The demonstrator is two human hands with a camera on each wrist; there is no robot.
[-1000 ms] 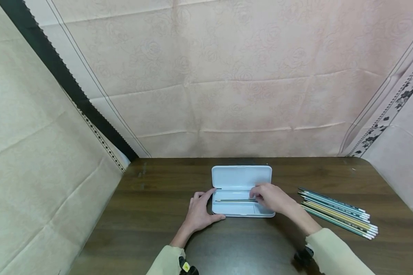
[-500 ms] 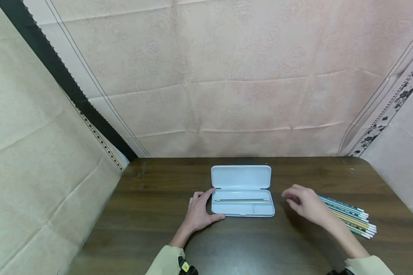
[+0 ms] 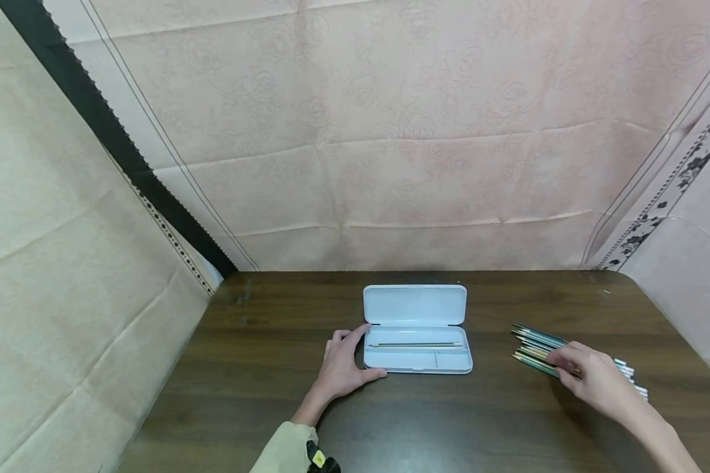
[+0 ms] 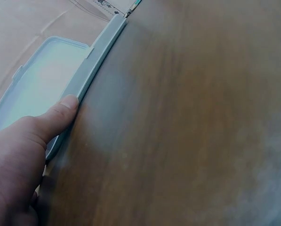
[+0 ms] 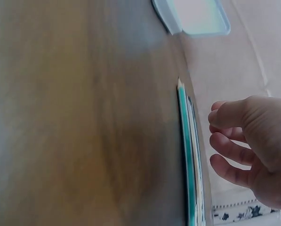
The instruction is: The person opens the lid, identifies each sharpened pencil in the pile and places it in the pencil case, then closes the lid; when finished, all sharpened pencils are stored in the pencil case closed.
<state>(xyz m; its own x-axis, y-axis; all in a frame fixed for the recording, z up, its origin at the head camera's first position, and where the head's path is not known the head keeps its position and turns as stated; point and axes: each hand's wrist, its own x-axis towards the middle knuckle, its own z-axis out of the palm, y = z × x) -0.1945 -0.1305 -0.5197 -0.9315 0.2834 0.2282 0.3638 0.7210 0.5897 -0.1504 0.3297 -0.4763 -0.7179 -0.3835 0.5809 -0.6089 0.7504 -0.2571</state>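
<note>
A light-blue pencil case (image 3: 399, 360) lies with its lid up on the wooden table. Inside its long compartment rests a slim green pencil (image 3: 417, 344). My left hand (image 3: 344, 366) grips the case's left end, thumb along the front edge and index finger at the back corner; the left wrist view shows that thumb (image 4: 62, 113) against the side wall. To the right, a bundle of green, yellow and dark-patterned pencils (image 3: 532, 358) lies slantwise. Over it is my right hand (image 3: 588, 378), fingers loosely bent with nothing seen between them, hiding the bundle's middle.
The dark wooden table (image 3: 426, 420) ends at a pale patterned cloth (image 3: 420, 164) hanging behind. Another cloth (image 3: 94, 295) hangs at the left, and a further one (image 3: 686, 263) at the right.
My right hand has left the inside of the case and moved right, over the pencil bundle. The pencil stays in the case, and my left hand keeps its place.
</note>
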